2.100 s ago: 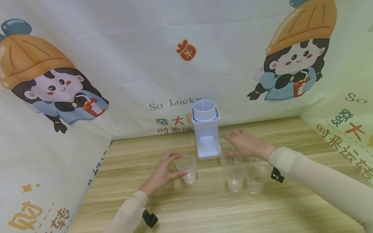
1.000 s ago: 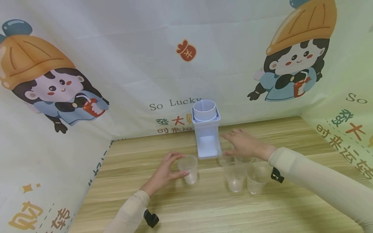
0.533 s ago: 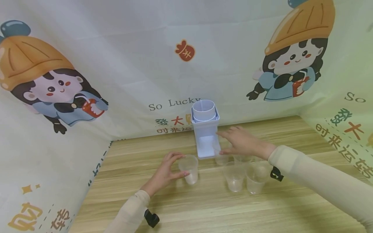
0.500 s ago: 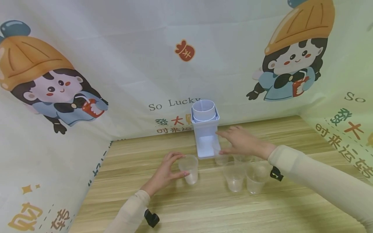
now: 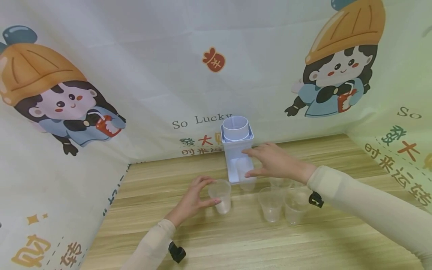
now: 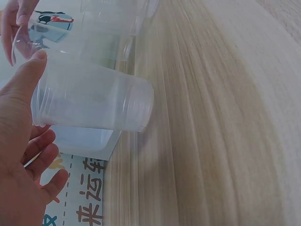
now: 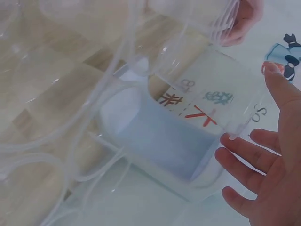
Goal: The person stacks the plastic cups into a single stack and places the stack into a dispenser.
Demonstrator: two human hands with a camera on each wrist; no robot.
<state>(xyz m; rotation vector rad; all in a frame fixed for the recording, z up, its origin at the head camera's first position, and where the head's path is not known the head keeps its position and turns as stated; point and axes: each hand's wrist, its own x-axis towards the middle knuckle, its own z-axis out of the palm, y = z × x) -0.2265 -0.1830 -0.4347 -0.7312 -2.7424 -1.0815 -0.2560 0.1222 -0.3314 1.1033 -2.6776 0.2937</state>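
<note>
My left hand [image 5: 194, 200] holds a small stack of clear plastic cups [image 5: 222, 197] upright, thumb and fingers around it near the rims. In the left wrist view the stack [image 6: 94, 96] looks cloudy, and close-set rim lines show at its top. My right hand [image 5: 278, 162] holds one clear plastic cup [image 5: 246, 176] between thumb and fingertips. That cup overlaps the front of a white square holder [image 5: 237, 146] with a round tube on top. In the right wrist view the cup [image 7: 225, 89] is see-through, with the printed backdrop visible behind it.
Two clear cups [image 5: 271, 204] stand upright on the wooden table [image 5: 256, 247], to the right of the left hand's stack. More cups [image 5: 281, 182] stand behind them, partly hidden under the right hand. A printed cloth [image 5: 155, 75] hangs right behind the holder.
My right hand has moved left with its cup, from beside the holder to in front of it. My left hand and its stack have shifted slightly right.
</note>
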